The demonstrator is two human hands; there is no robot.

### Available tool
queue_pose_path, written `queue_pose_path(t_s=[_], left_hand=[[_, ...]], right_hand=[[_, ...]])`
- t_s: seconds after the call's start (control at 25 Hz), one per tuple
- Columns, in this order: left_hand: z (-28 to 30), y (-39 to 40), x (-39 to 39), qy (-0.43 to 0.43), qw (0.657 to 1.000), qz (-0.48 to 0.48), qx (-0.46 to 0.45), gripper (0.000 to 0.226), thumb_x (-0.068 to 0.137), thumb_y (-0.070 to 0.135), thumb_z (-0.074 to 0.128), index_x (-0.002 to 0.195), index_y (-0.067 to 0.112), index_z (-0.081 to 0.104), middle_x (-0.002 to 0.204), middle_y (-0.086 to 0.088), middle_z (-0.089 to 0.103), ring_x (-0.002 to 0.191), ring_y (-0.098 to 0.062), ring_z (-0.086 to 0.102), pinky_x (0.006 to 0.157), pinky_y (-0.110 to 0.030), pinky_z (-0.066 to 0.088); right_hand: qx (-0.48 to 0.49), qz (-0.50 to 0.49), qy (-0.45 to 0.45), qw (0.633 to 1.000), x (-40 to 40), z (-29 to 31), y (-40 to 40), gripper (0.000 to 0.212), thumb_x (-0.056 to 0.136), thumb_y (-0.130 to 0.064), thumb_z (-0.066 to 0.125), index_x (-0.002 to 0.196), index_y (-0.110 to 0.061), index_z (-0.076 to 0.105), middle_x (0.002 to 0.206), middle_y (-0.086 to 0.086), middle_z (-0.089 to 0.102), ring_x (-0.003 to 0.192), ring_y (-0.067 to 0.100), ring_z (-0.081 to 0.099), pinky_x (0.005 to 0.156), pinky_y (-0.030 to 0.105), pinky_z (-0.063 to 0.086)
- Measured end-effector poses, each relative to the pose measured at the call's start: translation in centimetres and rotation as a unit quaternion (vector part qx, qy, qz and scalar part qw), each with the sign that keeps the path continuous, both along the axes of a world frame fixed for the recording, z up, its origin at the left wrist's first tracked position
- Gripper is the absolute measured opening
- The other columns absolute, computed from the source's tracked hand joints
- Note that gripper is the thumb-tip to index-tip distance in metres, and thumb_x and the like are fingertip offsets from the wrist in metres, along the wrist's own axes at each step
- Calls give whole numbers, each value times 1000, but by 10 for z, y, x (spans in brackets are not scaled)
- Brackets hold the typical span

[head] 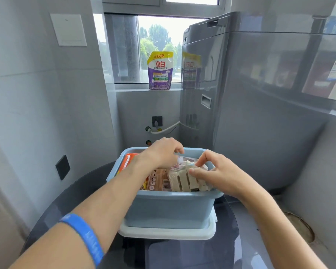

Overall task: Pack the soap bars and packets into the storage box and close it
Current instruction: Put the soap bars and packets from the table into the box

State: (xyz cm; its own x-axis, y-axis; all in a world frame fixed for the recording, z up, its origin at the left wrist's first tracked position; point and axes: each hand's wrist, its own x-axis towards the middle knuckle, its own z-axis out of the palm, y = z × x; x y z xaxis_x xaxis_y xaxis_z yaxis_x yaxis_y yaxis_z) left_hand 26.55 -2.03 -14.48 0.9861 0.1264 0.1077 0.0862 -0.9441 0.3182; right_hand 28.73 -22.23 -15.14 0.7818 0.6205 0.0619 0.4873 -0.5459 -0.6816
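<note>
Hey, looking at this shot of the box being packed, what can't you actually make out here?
Head view, the only one:
- Floor of the blue storage box: hidden by its front wall and contents.
- Left hand fingertips: curled out of sight behind the hand.
- Count of soap bars: partly covered by the right hand and clear wrap.
- White lid: mostly hidden under the box.
- Orange packet print: blurred, covered by the left forearm.

My left hand point(161, 153) hides its own fingertips behind the wrapped soap bars point(186, 178). I can't read the packets point(157, 181) beneath my forearm, and the box's point(169, 208) depths stay unseen.
</note>
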Motion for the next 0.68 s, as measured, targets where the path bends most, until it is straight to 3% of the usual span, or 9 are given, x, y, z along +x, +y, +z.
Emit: queue_pose_path(t_s=[0.08,0.16,0.24,0.36,0.48,0.52,0.6,0.68], left_hand=[[-7,3,21,52,997,-23,52,22,87,15,59,104,21,71,102,1,69,96,-24,63,83,-37,52],[-11,9,33,66,995,-32,73,20,84,12,58,95,23,71,93,1,68,85,-23,61,72,-34,52],[-12,11,38,102,989,-54,97,23,85,9,54,76,26,65,78,1,60,70,-20,55,57,-30,42],[-16,13,34,88,992,-41,77,33,86,7,56,65,33,55,72,10,51,64,-12,49,53,-27,34],[-27,13,33,-3,997,-5,71,27,79,3,62,75,29,59,89,5,59,80,-21,57,66,-29,41],[-31,12,33,-22,997,5,73,28,77,1,62,71,28,56,91,3,62,83,-23,60,70,-31,45],[-35,14,32,-38,997,13,62,29,75,4,63,64,28,51,86,4,62,81,-22,60,72,-33,48],[-36,16,31,-45,998,9,45,27,75,7,65,61,27,51,78,8,60,77,-19,59,70,-32,47]], right_hand=[[-45,-49,-81,994,-5,-3,16,39,76,-68,59,83,-31,49,84,-15,57,76,7,54,58,29,38],[-51,-56,-122,990,-6,-2,24,40,76,-68,58,85,-30,47,84,-16,55,79,10,52,60,31,39],[-84,-7,-121,989,-2,4,21,39,76,-64,64,96,-34,50,94,-18,54,87,14,54,70,34,43],[-135,75,-121,981,3,8,12,39,74,-57,72,106,-41,56,103,-17,53,92,10,54,82,33,45],[33,54,-94,994,9,1,9,15,78,-38,79,83,-31,66,83,-11,58,64,6,50,63,30,45],[93,32,-83,992,11,-2,8,18,79,-31,80,70,-28,64,74,-10,57,57,7,48,57,27,41],[118,0,-115,986,13,-8,9,33,81,-26,79,59,-28,55,66,-11,56,54,6,48,56,24,37],[101,-9,-167,981,11,-12,10,32,83,-27,77,61,-28,53,70,-11,57,61,8,52,59,25,41]])
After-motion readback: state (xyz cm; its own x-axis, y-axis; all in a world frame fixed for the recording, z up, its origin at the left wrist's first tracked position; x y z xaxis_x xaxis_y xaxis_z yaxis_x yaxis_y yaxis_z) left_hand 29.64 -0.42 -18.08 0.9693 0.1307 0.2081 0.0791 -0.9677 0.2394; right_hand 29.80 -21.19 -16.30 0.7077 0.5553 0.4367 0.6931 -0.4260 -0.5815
